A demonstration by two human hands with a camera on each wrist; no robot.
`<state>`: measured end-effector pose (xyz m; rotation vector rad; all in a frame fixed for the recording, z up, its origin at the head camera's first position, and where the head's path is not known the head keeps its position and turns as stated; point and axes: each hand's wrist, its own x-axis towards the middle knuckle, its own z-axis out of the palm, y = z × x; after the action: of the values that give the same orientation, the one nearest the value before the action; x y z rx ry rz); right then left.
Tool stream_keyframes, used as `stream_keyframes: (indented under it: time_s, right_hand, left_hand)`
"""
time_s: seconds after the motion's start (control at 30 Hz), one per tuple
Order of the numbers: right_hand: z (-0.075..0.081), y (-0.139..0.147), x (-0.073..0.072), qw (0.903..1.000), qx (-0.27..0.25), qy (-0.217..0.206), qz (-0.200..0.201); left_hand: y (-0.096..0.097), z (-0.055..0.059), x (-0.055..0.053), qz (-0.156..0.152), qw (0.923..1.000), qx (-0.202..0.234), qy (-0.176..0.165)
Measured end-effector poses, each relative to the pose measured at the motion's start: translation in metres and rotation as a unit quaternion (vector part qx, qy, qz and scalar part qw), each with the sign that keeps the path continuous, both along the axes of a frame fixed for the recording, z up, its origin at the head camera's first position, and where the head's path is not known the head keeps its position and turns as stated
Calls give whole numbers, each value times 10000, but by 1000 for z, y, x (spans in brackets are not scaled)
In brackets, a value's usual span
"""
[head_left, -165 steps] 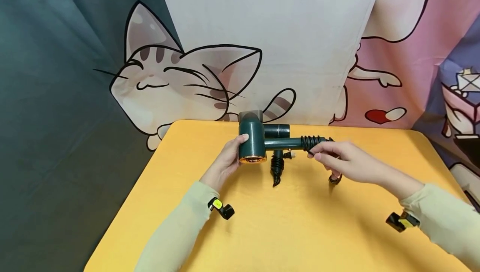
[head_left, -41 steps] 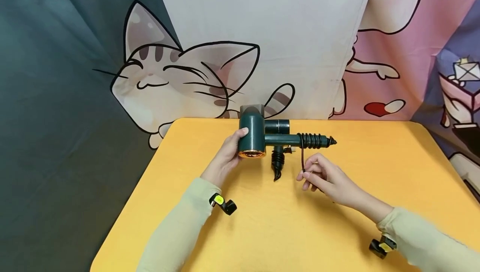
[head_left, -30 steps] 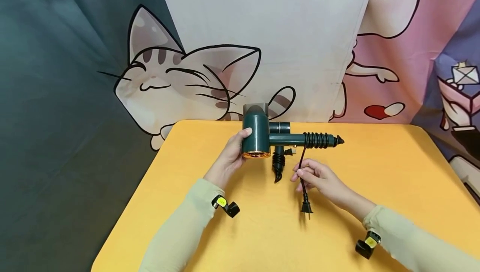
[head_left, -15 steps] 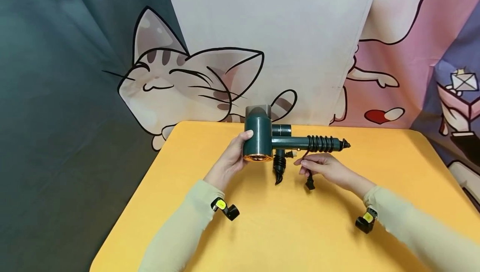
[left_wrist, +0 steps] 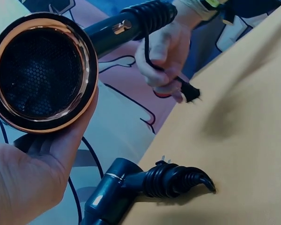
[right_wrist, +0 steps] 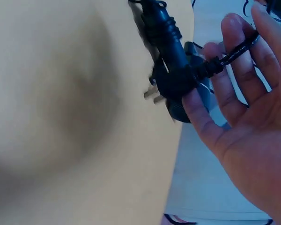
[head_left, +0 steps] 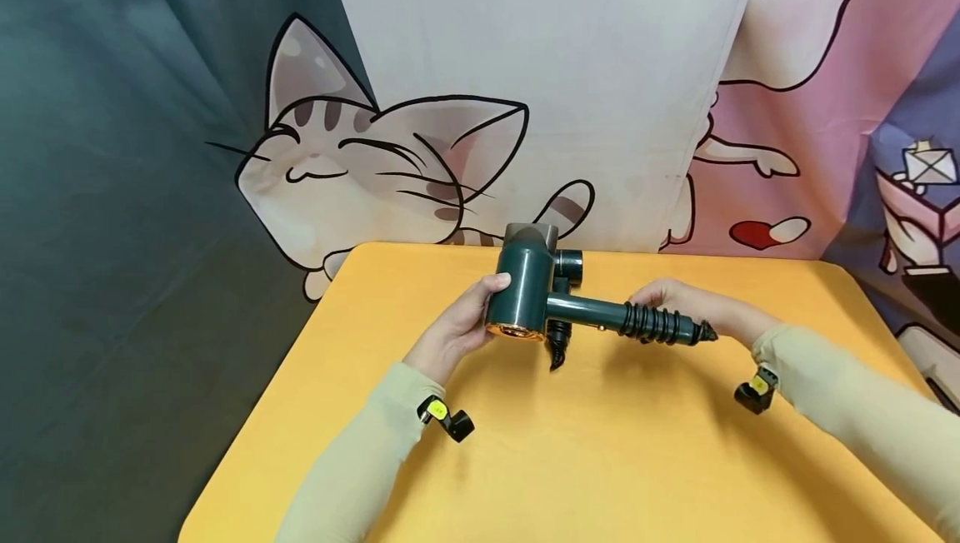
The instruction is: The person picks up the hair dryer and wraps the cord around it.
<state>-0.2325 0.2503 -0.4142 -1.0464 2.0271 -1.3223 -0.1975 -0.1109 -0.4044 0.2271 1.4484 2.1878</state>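
Observation:
My left hand (head_left: pixel 457 322) grips a dark green hair dryer (head_left: pixel 521 285) by its barrel, thumb on the near side, holding it above the table. Black cord is coiled round the end of its handle (head_left: pixel 585 311), which slopes down to the right. Behind the handle is my right hand (head_left: pixel 697 310), partly hidden in the head view. In the left wrist view its curled fingers hold the free length of power cord (left_wrist: pixel 152 54), the plug (left_wrist: pixel 190 92) sticking out below. The right wrist view shows the two-pronged plug (right_wrist: pixel 178 84) by the thumb.
A second dark green hair dryer (head_left: pixel 570 266) lies on the yellow table (head_left: pixel 570 460) near the back edge, its cord also wound round its handle. A cartoon-printed cloth (head_left: pixel 615 93) hangs right behind the table.
My right hand first unwound some cord downward, the plug hanging free, then carried it up behind the handle. The hair dryer has tilted, its handle end lower. My left hand keeps its grip.

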Motion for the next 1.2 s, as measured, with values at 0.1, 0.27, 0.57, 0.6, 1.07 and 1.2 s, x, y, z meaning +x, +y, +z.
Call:
stream_keyframes:
  time_s: [0.1,0.27,0.57,0.6,1.07,1.2]
  right_hand:
    - [15,0,-5,9975,668,226,-107]
    - [45,-11,-18,9902,1204,636,297]
    - [91,-42,-30,9550,2708,1134,433]
    - [95,-45,-30,9506,2792,1300,402]
    - [94,-63,-17,8889,3196,3273,-248]
    - [93,-62,-8,8708,3374,3531,-564]
  left_hand:
    - [1,-1,-2,-153,9998,-116,-59]
    - [4,-4,-6,-257,9992,-269,-167]
    - [9,-12,-15,57,9981,-471,-400]
    - [9,-12,-16,128,9978,-501,-416]
    - [24,-13,-24,1304,9865,-436,-885]
    - [29,-10,-24,1651,9813,-404,-905]
